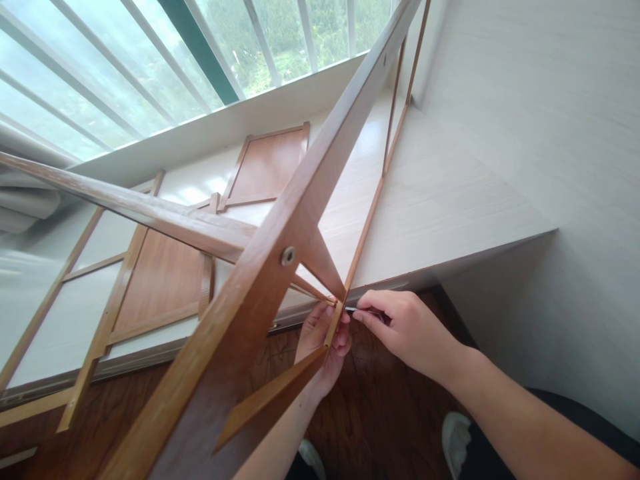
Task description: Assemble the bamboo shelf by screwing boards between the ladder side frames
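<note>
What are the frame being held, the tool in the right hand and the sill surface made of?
Frame: looks like wood, brown grain under a semi-gloss varnish, with a metal fastener head at the joint. Tool pinched in the right hand: thin, dark and shiny, probably metal; too small to be sure. Sill surface: pale wood-grain, likely laminate, light sheen.

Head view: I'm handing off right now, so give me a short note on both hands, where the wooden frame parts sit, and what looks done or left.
Left hand: fingers closed around the lower corner of the wooden frame, where a thin strip meets it.
Right hand: pinching a small slim tool, its tip at that same corner; what kind of tool is too small to tell.
Frame: tilted, its far end resting over the white ledge; a bolt sits in the crossing beams.
Two brown panels lie flat on the ledge, apart from the frame.
Done: beams joined at the bolt. Left: corner in hand; panels not fitted.
</note>
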{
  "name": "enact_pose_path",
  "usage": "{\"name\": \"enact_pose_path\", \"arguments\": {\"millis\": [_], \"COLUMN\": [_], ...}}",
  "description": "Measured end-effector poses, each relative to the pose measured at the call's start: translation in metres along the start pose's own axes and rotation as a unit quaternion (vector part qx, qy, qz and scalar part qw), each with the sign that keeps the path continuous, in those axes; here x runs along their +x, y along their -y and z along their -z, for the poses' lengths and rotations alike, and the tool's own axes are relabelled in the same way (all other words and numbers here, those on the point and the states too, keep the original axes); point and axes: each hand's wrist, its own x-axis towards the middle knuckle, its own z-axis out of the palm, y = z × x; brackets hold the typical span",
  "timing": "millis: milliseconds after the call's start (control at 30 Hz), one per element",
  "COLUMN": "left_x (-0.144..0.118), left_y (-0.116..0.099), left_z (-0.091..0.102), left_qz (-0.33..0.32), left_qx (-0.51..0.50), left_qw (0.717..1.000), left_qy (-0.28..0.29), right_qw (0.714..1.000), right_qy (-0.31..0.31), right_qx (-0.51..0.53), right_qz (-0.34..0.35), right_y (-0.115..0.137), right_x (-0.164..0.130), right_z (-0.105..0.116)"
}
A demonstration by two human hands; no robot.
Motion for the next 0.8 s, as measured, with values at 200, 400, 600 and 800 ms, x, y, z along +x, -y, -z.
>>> {"name": "enact_pose_path", "arguments": {"millis": [200, 400, 600, 800], "left_x": [0.0001, -0.0005, 0.0008, 0.0008], "left_y": [-0.001, -0.001, 0.0003, 0.0003], "left_z": [-0.0006, 0.0003, 0.0012, 0.0017], "left_qz": [0.002, -0.006, -0.011, -0.012], "left_qx": [0.008, 0.014, 0.018, 0.031], "left_qw": [1.0, 1.0, 1.0, 0.999], "left_qy": [0.005, 0.007, 0.002, 0.005], "right_qw": [0.999, 0.997, 0.995, 0.99], "right_qy": [-0.024, -0.03, -0.049, -0.069], "right_qx": [-0.04, -0.052, -0.058, -0.079], "right_qz": [0.022, 0.038, 0.061, 0.091], "right_y": [0.0002, -0.0016, -0.0015, -0.0019], "right_x": [-0.0011, -0.0012, -0.0029, -0.0004], "right_z": [-0.0058, -0.0066, -0.0078, -0.0089]}}
